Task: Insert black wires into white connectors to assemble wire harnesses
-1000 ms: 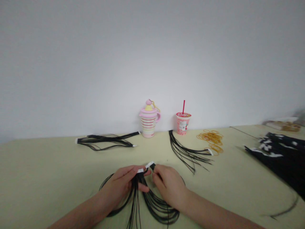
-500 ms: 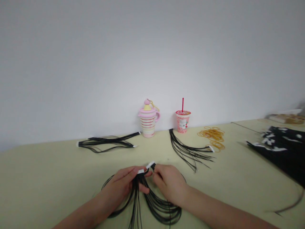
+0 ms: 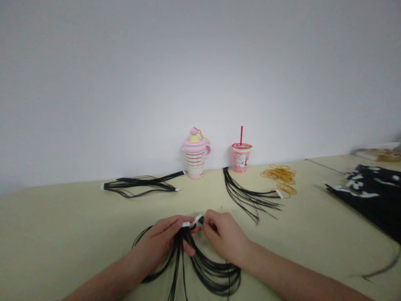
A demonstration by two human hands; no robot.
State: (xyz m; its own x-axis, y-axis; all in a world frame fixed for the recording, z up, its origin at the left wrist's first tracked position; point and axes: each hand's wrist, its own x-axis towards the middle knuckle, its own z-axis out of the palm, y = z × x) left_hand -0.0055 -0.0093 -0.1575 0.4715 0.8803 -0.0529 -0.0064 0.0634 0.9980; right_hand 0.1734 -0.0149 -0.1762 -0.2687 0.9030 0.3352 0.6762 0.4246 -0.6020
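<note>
A black wire harness (image 3: 213, 278) hangs in long loops from my hands toward the table's front edge. My left hand (image 3: 159, 240) is shut on its white connector (image 3: 185, 224), with the wires running down through the palm. My right hand (image 3: 224, 238) pinches a second white connector (image 3: 197, 219) at its dark end, so the two connectors sit almost touching. My fingers hide part of both connectors.
Two more black harnesses lie on the pale green table (image 3: 62, 230), at left (image 3: 140, 183) and centre (image 3: 250, 200). Beyond stand a pink mug (image 3: 194, 156) and a straw cup (image 3: 241, 158). Rubber bands (image 3: 278, 177) lie nearby, and a black heap (image 3: 369, 200) sits at right.
My right hand has shifted slightly closer around the connectors. The whole scene sits a little higher in the view, because my head has tilted.
</note>
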